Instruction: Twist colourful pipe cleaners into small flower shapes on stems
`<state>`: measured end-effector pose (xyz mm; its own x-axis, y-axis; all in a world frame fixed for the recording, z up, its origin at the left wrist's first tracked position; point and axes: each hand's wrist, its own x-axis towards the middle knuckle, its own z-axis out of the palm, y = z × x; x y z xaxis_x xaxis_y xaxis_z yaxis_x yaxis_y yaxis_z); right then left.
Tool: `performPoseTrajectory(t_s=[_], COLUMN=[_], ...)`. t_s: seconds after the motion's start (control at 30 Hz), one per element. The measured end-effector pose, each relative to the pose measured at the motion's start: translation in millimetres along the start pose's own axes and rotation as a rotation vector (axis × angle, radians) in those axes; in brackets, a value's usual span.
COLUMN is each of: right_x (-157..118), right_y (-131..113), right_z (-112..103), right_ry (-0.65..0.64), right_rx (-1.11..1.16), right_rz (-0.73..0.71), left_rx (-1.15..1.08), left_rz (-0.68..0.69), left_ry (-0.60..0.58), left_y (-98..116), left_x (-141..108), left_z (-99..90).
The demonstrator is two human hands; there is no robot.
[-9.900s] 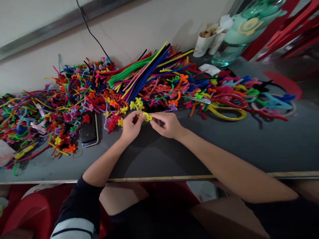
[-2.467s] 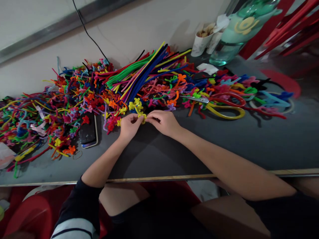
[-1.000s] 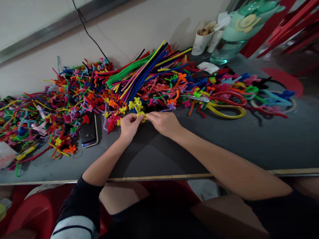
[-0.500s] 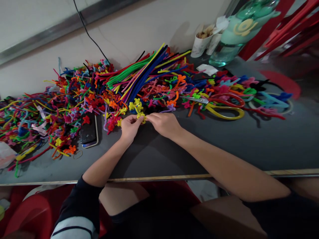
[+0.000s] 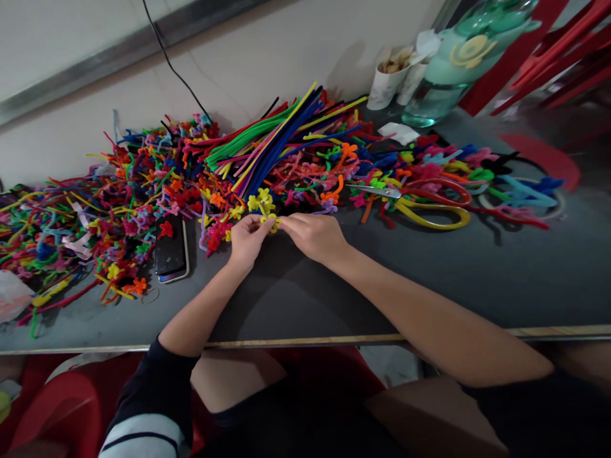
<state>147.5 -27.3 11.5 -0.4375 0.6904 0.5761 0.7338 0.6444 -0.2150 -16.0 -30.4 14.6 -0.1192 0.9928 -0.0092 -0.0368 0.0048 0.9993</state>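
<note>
Between my two hands is a yellow pipe cleaner flower (image 5: 270, 222), low over the dark table (image 5: 305, 299). My left hand (image 5: 249, 240) pinches it from the left, thumb and fingers closed. From the right, the closed fingertips of my right hand (image 5: 312, 235) meet its edge; my fingers hide most of the part they grip. Just beyond, more yellow pipe cleaner flowers (image 5: 261, 200) lie at the near side of the pile. A bundle of long straight pipe cleaners (image 5: 274, 143) rests on top behind them.
A heap of colourful twisted pipe cleaners (image 5: 138, 184) runs along the wall. Left of my hands lies a phone (image 5: 170, 251). Scissors (image 5: 432, 215) with red and yellow handles lie to the right. Paper cups (image 5: 384, 86) and a green water bottle (image 5: 436, 89) stand at the back right.
Both hands stay nearly in place, still closed at the yellow flower, with only slight finger movement. The whole view has shifted a little.
</note>
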Motion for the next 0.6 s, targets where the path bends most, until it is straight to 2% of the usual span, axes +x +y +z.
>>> performPoseTrajectory(t_s=[0.17,0.37,0.6], right_x=[-0.2,1.3,3.5], right_y=[7.6,6.4,1.8], right_z=[-0.8,-4.3,-1.1], right_ry=[0.040,-0.019,-0.126], right_rx=[0.050,0.085,0.009], right_rz=[0.031,0.070,0.014], left_rx=[0.022,0.052,0.097], left_rz=[-0.070,-0.032,0.004], left_ry=[-0.145,-0.098,-0.046], left_y=[0.3,-2.8,-4.7], left_x=[2.5,1.9,-0.2], left_z=[-4.0,-3.0,-2.7])
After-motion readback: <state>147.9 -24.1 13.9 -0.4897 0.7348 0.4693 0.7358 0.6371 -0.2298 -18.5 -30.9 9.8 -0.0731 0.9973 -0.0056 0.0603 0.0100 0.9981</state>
